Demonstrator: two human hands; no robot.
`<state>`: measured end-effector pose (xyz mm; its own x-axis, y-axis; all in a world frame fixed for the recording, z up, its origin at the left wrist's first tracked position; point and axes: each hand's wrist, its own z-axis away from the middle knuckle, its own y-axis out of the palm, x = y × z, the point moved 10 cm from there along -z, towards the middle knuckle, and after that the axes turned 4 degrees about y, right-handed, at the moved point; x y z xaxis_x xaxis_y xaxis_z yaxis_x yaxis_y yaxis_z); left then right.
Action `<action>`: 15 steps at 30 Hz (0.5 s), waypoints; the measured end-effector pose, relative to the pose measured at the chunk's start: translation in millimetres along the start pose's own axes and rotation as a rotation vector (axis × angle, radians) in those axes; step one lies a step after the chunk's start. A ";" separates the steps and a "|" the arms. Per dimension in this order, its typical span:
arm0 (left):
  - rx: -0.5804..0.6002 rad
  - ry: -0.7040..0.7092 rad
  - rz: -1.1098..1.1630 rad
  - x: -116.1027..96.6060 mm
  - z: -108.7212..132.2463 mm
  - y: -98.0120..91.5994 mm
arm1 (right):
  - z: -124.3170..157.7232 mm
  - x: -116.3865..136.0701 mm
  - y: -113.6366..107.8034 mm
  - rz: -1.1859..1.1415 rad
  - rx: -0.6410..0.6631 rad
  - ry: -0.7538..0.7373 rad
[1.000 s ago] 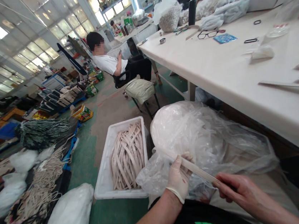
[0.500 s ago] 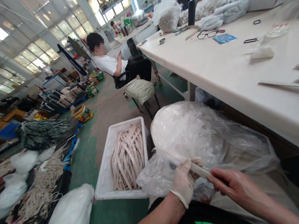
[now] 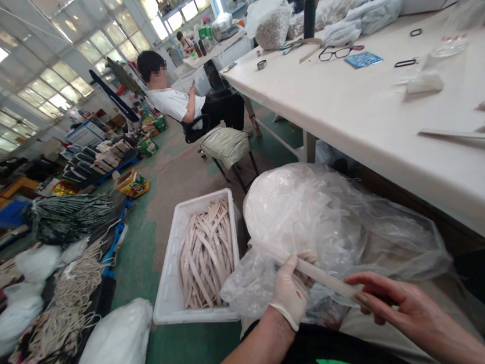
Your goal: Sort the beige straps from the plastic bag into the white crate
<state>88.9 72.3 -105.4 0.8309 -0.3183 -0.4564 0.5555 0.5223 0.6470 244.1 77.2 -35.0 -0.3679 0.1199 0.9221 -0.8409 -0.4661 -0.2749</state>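
A flat off-white strap (image 3: pixel 329 280) slants across my lap, in front of the clear plastic bag (image 3: pixel 311 215). My left hand (image 3: pixel 291 293), in a pale glove, is closed around its middle. Bare and at the strap's near right end, my right hand (image 3: pixel 387 300) pinches it between thumb and fingers. The strap's far end runs up to the left against the plastic. To the left on the floor stands a white bin (image 3: pixel 168 301) heaped with similar beige straps (image 3: pixel 206 250).
A long white table (image 3: pixel 347 100) runs along the right, bearing glasses (image 3: pixel 335 53), a blue packet (image 3: pixel 363 59) and loose strips (image 3: pixel 469 135). A seated person (image 3: pixel 176 99) is beyond a padded stool (image 3: pixel 226 146). A white sack (image 3: pixel 114 360) and bundled cords (image 3: pixel 74 283) lie at left.
My left hand has shifted slightly left along the strap. My right hand has moved a little right and down, its fingers more spread, with more strap showing between the hands.
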 end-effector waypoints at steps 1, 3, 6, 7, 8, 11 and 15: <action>0.001 -0.001 -0.003 -0.6 0.1 0.1 | -0.4 -0.1 -0.4 0.005 -0.009 -0.003; 0.013 0.000 -0.010 -1.3 -0.1 0.8 | -1.6 0.4 -0.6 0.016 -0.023 -0.008; 0.047 0.000 -0.015 0.5 -0.3 2.6 | -4.0 3.5 1.1 0.032 -0.029 -0.020; 0.059 -0.001 -0.015 2.0 -0.1 3.2 | -5.1 4.6 2.0 0.039 -0.030 -0.025; 0.071 -0.008 -0.016 4.4 0.3 3.8 | -6.2 5.6 3.2 0.044 -0.028 -0.030; 0.090 -0.047 -0.023 13.9 1.9 4.3 | -9.5 7.4 7.6 0.056 -0.020 -0.040; 0.074 -0.092 -0.029 22.1 3.6 3.6 | -11.0 14.2 11.5 0.056 -0.001 -0.050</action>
<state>109.3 64.3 -111.0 0.8121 -0.4053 -0.4198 0.5773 0.4535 0.6790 224.8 83.2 -28.1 -0.3939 0.0504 0.9178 -0.8200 -0.4703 -0.3262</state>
